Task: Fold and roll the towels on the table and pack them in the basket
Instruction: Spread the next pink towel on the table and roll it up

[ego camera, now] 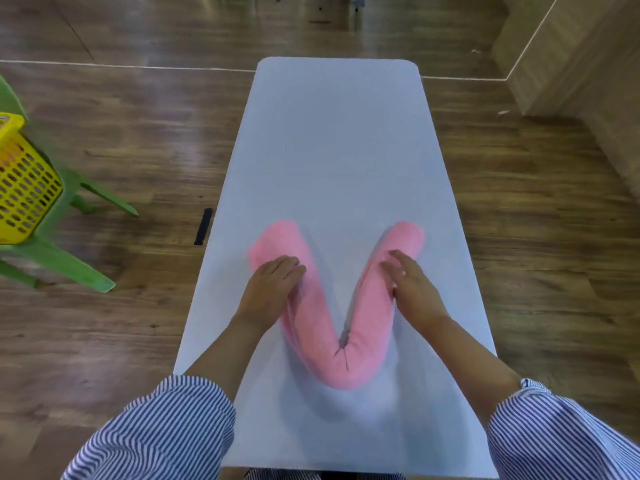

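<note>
Both hands flat, fingers apparently straight: left hand (273,287) and right hand (412,285) press the towel (341,362), mid-frame. Bring arms together evenly, keeping roll tight.

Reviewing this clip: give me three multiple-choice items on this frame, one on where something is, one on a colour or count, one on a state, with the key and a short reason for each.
1. Where is the basket?
A. On the table beside the towel
B. On a green chair left of the table
C. On the floor right of the table

2. How many towels lie on the table?
A. One
B. Two
C. Three

3. What shape is the towel in?
A. Spread flat
B. Folded into a square
C. Rolled long and bent into a V

Key: 1 B, the yellow basket sits on the green chair, off the white table. 2 A, only the pink towel is there. 3 C, the left hand and right hand each rest on one arm of the V.
</note>
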Demonstrator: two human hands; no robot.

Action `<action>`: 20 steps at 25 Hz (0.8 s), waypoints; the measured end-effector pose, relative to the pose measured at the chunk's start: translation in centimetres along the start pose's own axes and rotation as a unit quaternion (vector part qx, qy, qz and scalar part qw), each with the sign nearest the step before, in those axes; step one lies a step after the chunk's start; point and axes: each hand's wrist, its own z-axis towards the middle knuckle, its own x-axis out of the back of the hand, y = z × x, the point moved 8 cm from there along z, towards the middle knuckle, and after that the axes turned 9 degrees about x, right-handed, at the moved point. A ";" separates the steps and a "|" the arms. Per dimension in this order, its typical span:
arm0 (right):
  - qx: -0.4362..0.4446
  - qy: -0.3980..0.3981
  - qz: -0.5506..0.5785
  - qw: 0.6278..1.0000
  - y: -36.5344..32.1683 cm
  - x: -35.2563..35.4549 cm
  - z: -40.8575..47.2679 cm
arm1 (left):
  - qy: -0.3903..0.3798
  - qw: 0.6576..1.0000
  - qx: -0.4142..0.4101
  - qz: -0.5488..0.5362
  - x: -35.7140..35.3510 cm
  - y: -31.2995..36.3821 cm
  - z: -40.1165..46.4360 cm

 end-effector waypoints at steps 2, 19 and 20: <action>-0.131 0.009 0.092 0.987 2.0 -0.7 -0.8 | -0.005 1.000 -0.003 0.001 0.2 -0.8 -0.8; -0.358 -0.013 0.240 0.902 1.8 -3.4 -1.9 | 0.057 0.970 -0.232 0.039 3.5 1.7 7.0; -0.355 -0.008 0.234 0.905 1.8 -3.3 -1.8 | 0.029 0.972 -0.231 0.039 3.1 1.5 6.9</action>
